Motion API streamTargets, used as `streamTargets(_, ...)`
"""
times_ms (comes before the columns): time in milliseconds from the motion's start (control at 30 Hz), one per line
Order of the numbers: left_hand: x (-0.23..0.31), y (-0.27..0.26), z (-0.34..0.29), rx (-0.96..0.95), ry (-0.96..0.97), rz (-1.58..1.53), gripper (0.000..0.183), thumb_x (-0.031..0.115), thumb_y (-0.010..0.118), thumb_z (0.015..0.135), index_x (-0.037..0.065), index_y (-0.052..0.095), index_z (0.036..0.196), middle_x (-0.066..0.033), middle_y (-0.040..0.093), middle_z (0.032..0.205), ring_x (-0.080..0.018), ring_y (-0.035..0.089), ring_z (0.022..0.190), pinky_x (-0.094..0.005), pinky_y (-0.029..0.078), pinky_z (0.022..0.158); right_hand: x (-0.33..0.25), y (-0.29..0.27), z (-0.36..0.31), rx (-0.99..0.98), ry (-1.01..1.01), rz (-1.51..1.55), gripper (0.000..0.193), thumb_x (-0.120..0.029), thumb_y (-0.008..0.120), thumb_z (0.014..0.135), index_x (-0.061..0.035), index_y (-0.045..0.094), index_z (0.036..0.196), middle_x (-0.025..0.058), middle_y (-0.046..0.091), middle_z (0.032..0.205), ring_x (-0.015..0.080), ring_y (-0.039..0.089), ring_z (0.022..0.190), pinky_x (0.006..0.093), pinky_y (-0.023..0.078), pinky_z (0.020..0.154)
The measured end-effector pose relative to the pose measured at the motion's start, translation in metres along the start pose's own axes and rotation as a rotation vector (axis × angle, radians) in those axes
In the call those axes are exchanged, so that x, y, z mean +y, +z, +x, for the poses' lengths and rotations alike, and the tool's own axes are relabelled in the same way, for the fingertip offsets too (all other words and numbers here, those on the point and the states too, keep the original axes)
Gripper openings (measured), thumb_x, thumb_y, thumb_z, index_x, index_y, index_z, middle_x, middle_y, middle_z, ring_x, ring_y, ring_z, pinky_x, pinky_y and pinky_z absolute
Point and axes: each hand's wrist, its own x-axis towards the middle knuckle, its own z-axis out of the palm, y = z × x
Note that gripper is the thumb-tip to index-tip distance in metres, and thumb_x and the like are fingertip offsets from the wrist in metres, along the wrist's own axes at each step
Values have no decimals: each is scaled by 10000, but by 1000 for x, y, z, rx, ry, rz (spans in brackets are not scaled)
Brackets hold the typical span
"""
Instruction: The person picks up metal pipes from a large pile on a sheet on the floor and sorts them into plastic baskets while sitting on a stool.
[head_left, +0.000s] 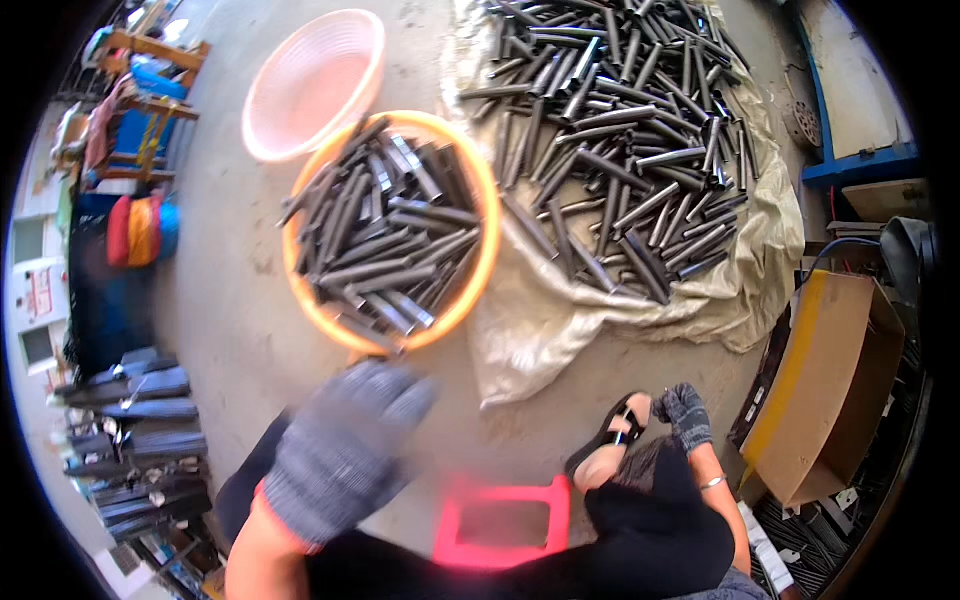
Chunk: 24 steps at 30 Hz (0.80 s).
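My left hand (345,450), in a grey knit glove, is blurred at the near rim of an orange basin (487,250). Its fingers are smeared, so whether they grip the rim cannot be told. Short dark metal tubes (390,240) fill the basin in a loose heap. My right hand (686,416), gloved the same way, rests by my right knee above a sandalled foot (610,440). Its fingers are curled closed, and anything inside them is too small or hidden to name. A large pile of similar tubes (630,150) lies on a beige woven sheet (530,350) to the right of the basin.
A pink basin (320,85) stands behind the orange one. Between my legs is a red plastic stool (505,525). An open cardboard box (820,385) stands at the right, by dark rods. Bundled dark pieces (140,440) line the left side, below a wooden rack (150,110).
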Motion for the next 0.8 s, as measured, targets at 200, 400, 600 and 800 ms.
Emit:
streamTargets(200, 9, 18, -56, 54, 113, 68, 481, 284, 681, 735, 39, 552, 1129, -139, 592, 1002, -301, 574, 950, -397, 452, 825, 26, -7, -76, -54, -58, 34, 211, -209, 533, 931, -65, 517, 777, 75, 587, 707, 140, 541, 641, 270, 436, 586)
streamTargets(400, 18, 23, -68, 101, 158, 112, 456, 312, 669, 741, 50, 562, 1098, -121, 610, 921, -297, 597, 891, -406, 471, 752, -46, -83, -137, 81, -371, 8, 247, -260, 537, 938, -92, 509, 760, 66, 599, 717, 139, 547, 640, 264, 437, 581)
streamTargets(600, 39, 21, -58, 62, 172, 185, 380, 276, 648, 751, 72, 585, 1065, -166, 644, 964, -317, 632, 899, -421, 500, 758, -219, -62, -220, 154, -941, -54, 225, -242, 528, 949, -76, 510, 798, 5, 519, 709, 101, 488, 641, 257, 427, 616)
streamTargets(800, 14, 13, -67, 63, 198, 102, 420, 303, 663, 760, 44, 566, 1076, -190, 631, 960, -354, 619, 883, -435, 492, 776, -280, 82, -268, -209, -1112, -553, 108, -113, 581, 897, -50, 621, 976, 108, 650, 975, 239, 629, 881, 373, 509, 797)
